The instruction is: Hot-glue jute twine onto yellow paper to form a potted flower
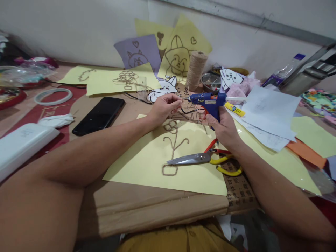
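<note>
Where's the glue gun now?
Head view, right of centre: the blue glue gun is in the right hand, pointing toward the left hand, with the twine spool behind it.

The glue gun (pixel 209 99) is showing smooth plastic. Behind it, the string roll (pixel 196 70) is looking rough. In front of it, metal scissors (pixel 193 159) are shining on dull yellow paper (pixel 139 162). Left of it, the phone (pixel 99 115) is looking glossy.

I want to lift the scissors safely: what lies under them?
Under the scissors are the yellow sheet with its brown flower and, by the handles, printed cardboard. Whatever lies directly beneath the blades is covered.
</note>
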Available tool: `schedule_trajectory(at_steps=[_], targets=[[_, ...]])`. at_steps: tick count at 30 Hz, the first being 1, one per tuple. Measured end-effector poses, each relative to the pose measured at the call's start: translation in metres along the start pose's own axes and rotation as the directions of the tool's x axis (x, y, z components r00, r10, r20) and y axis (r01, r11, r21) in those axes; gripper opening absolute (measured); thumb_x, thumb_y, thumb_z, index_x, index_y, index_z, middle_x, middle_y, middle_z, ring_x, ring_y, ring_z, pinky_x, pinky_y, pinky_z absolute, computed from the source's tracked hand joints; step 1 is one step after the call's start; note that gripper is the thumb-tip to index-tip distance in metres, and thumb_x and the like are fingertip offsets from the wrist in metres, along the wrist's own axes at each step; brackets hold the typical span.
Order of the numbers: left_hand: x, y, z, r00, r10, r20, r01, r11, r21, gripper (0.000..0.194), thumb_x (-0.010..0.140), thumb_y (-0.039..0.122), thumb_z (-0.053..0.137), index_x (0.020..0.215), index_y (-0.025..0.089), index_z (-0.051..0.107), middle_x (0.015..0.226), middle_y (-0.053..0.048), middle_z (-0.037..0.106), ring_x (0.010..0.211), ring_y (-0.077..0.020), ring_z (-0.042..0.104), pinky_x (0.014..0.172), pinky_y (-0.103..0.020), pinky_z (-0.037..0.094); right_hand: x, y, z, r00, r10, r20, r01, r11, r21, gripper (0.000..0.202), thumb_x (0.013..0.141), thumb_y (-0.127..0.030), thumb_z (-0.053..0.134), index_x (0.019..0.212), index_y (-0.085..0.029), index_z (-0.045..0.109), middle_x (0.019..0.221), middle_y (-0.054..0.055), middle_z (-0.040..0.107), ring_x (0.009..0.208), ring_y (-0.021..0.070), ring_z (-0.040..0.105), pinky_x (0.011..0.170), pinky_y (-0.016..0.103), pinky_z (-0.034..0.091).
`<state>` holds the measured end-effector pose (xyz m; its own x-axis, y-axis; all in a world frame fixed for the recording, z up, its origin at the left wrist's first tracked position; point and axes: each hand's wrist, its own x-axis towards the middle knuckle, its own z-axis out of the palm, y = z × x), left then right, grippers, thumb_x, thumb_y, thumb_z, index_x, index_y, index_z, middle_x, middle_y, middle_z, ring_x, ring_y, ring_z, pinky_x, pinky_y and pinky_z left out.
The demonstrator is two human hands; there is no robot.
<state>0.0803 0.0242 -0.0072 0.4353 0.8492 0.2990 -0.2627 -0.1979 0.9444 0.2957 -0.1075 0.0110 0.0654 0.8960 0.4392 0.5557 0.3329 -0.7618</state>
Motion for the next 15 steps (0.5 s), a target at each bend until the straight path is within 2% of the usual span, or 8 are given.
schedule_trajectory(at_steps=[6,15], targets=[[0.0009,-0.0029,-0.0012,0.999,0.032,0.005,-0.032,0.999,0.012,0.019,0.075,0.028,0.082,0.079,0.016,0.069,0.068,0.001,0.064,0.051,-0.0056,0.049,0.048,-0.019,0.035,0.0006,0.0010,-0.0001,1.000,0.010,0.020,-0.010,1.000,-0.003,0.038,0.098,-0.058,0.062,0.120,-0.028,0.060,0.106,0.008,0.068,0.100,0.0308,0.063,0.096,0.058,0.051],[-0.0022,0.0024,0.0000,0.999,-0.043,-0.001,0.043,0.999,-0.004,0.019,0.076,0.029,0.083,0.079,0.016,0.070,0.071,0.000,0.065,0.053,-0.0058,0.049,0.047,-0.019,0.034,-0.0004,-0.0003,-0.0022,1.000,0.006,-0.019,-0.006,1.000,0.002,0.033,0.097,-0.060,0.065,0.109,-0.029,0.062,0.103,0.007,0.067,0.100,0.0300,0.061,0.095,0.057,0.054]])
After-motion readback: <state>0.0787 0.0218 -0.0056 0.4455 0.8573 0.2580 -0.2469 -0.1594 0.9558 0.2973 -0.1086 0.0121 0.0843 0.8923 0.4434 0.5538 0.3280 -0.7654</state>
